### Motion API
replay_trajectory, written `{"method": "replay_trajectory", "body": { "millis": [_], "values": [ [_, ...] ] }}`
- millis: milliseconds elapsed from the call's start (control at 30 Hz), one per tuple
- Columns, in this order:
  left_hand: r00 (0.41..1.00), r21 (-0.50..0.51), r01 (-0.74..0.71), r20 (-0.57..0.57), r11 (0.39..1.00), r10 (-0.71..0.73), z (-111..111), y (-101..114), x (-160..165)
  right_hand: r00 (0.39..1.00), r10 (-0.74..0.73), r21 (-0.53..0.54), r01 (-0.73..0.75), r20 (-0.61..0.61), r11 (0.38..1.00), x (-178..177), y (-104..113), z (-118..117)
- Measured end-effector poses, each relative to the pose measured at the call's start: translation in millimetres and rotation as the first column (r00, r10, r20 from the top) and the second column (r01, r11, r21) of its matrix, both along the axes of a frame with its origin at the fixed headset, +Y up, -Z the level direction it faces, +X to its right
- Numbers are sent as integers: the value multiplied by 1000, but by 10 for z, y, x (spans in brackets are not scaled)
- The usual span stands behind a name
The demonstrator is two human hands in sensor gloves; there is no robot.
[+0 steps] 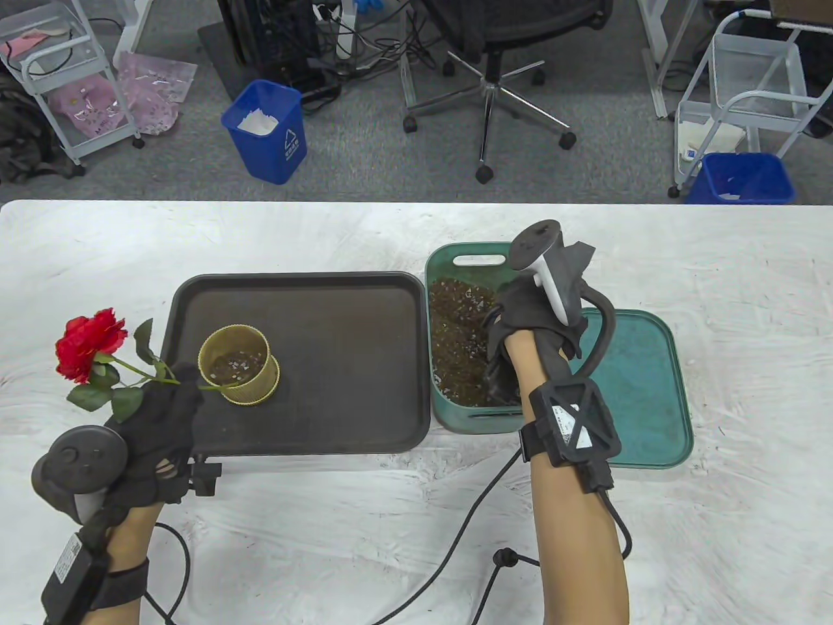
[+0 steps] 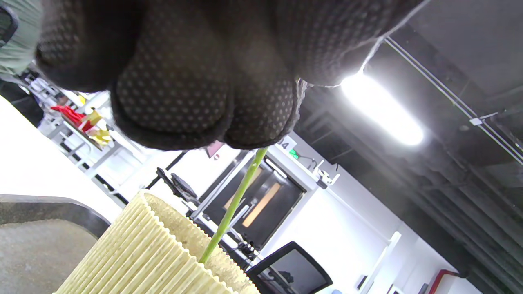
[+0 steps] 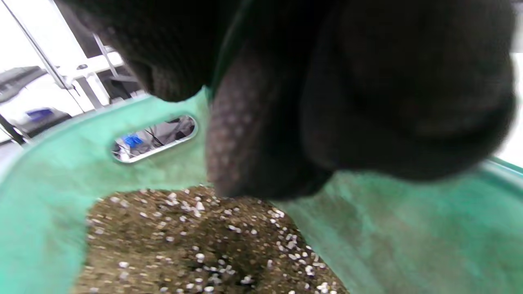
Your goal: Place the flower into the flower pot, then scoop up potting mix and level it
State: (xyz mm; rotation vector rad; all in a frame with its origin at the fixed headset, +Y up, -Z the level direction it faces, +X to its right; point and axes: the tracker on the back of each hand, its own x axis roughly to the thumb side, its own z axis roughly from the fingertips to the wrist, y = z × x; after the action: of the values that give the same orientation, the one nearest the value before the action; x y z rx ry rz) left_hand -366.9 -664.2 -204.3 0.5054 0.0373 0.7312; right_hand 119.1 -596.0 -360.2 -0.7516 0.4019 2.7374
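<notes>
a white table (image 1: pixel 748 273) is seen from above, with two gloved hands reaching in from the near edge. at the far left, a red flower (image 1: pixel 89 343) with green leaves is held over the table, its bloom tilted out to the left and its green stem (image 2: pixel 233 206) slanting right toward the pot. the stem is pinched in the curled fingers (image 2: pixel 175 98) of the left hand (image 1: pixel 156 426), which sits at the near left corner of a dark tray (image 1: pixel 364 364). a small yellow ribbed flower pot (image 1: pixel 239 364) stands on the left part of that tray, with a little potting mix seen at its bottom; the lower end of the stem reaches the pot's rim, and from the left wrist view it appears to dip just inside. just to the right of the tray, a green tub (image 1: pixel 455 260) is filled with brown potting mix (image 1: pixel 459 338) speckled with white bits. the right hand (image 1: pixel 527 325) is lowered over the tub's right side, its fingers (image 3: pixel 245 134) curled downward close above the mix; whether anything is gripped in it cannot be told. a flat green lid (image 1: pixel 641 390) lies beside the tub on the right, partly under the right wrist.
</notes>
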Motion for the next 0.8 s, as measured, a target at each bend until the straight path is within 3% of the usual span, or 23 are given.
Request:
{"method": "replay_trajectory", "body": {
  "millis": [367, 800],
  "values": [
    [1000, -2, 5, -6, 1000, -5, 4, 3, -4, 992, 123, -98, -124, -23, 987, -159, -399, -244],
    [1000, -2, 4, -5, 1000, -4, 2, 1, -3, 981, -189, -161, 179, -47, 971, -97, -496, -207]
  ]
}}
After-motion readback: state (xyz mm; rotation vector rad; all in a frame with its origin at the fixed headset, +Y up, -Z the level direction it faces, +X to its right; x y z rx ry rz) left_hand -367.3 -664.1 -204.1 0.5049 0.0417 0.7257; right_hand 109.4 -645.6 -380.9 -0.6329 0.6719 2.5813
